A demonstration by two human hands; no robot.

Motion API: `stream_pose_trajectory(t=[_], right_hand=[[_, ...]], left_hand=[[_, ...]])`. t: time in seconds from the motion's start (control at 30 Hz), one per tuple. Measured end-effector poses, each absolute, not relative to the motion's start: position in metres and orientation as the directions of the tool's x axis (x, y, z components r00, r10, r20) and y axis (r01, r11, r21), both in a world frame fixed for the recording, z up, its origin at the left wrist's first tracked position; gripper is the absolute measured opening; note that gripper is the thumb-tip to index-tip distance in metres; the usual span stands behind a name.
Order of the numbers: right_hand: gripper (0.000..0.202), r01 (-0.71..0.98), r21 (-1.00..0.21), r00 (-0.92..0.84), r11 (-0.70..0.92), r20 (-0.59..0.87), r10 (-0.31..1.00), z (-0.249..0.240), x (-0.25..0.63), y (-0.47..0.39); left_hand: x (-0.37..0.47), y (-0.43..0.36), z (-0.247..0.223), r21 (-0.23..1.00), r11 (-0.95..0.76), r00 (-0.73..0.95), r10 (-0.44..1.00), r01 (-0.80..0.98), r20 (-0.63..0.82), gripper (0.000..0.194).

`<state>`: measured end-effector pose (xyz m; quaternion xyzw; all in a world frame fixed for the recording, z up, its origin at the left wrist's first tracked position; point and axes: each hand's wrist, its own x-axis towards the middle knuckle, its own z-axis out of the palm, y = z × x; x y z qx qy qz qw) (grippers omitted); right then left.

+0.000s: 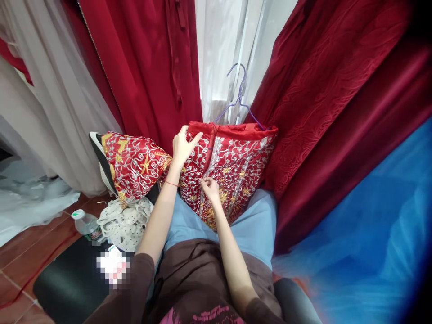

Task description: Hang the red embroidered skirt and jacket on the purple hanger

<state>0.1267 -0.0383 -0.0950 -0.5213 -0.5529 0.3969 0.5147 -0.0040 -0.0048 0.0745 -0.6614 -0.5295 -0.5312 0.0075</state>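
A red skirt [232, 168] with silver and gold embroidery lies folded over my lap, its plain red waistband at the top. It is on a purple wire hanger [239, 96], whose hook sticks up above the waistband. My left hand [185, 146] grips the skirt's upper left edge, thumb lying over the front and the other fingers partly hidden behind. Lower down, beside the slit running from the waistband, my right hand [210, 188] is closed in a pinch against the embroidered cloth. Whatever is between its fingertips is too small to make out.
Dark red gowns [151, 58] hang ahead and to the right, with blue tulle [371, 216] at lower right. More embroidered red cloth [138, 162] spreads to the left. Below it are a dotted cloth bag [126, 222], a plastic bottle [88, 225] and a black stool [70, 279].
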Motion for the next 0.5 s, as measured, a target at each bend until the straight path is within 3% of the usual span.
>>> stream_pose_trajectory(t=[0.17,0.37,0.5], right_hand=[[0.027,0.114,-0.981,0.074,0.159,0.168,0.983,-0.097,0.122,-0.033],[0.025,0.395,-0.897,0.239,0.198,0.309,0.921,-0.092,0.124,-0.034],[0.016,0.334,-0.918,0.212,0.213,0.294,0.932,-0.090,0.123,-0.033]], left_hand=[[0.006,-0.013,0.074,0.536,-0.419,-0.137,0.680,0.733,0.720,0.041],[-0.001,-0.013,0.071,0.593,-0.532,-0.088,0.695,0.604,0.713,0.041],[-0.006,-0.005,0.062,0.622,-0.512,-0.112,0.712,0.592,0.693,0.040]])
